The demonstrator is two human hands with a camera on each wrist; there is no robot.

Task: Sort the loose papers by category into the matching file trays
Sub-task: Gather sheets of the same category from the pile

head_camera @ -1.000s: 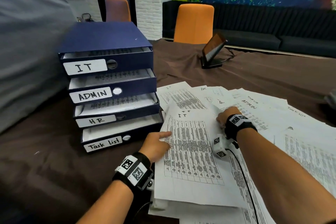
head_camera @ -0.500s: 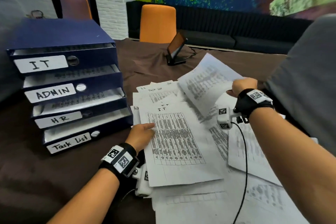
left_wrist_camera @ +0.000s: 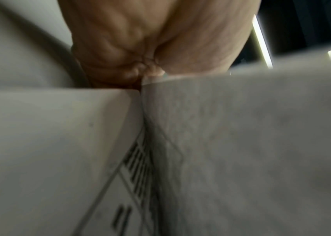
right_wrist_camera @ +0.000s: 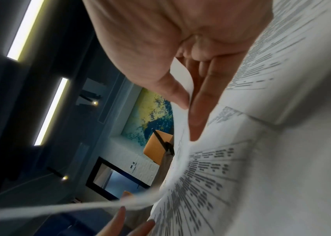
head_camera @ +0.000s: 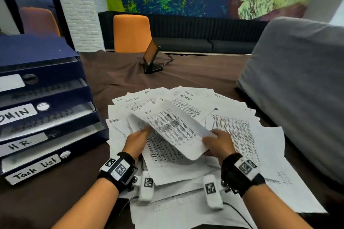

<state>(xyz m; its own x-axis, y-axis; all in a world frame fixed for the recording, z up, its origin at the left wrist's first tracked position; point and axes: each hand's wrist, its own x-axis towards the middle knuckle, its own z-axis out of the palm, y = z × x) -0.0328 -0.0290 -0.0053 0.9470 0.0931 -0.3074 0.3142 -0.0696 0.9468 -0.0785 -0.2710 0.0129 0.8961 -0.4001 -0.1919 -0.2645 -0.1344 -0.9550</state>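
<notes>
Holding one sheet over the pile

Gripping opposite edges, the left hand [head_camera: 136, 140] and right hand [head_camera: 218, 144] pinch a bowed sheet [head_camera: 171, 128] marked IT, raised just above the loose papers [head_camera: 242, 135] spread across the worktop [head_camera: 121, 72]. From the right wrist, thumb and fingers [right_wrist_camera: 199, 111] pinch its edge. The stacked file trays [head_camera: 46, 117], labelled ADMIN, HR and Task list, stand left of the pile.

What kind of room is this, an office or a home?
Most likely an office meeting room or lounge. A stack of blue file trays labelled ADMIN, HR and Task list stands on a big cloth-covered table, with orange chairs and a long dark bench under a painted wall.
</notes>
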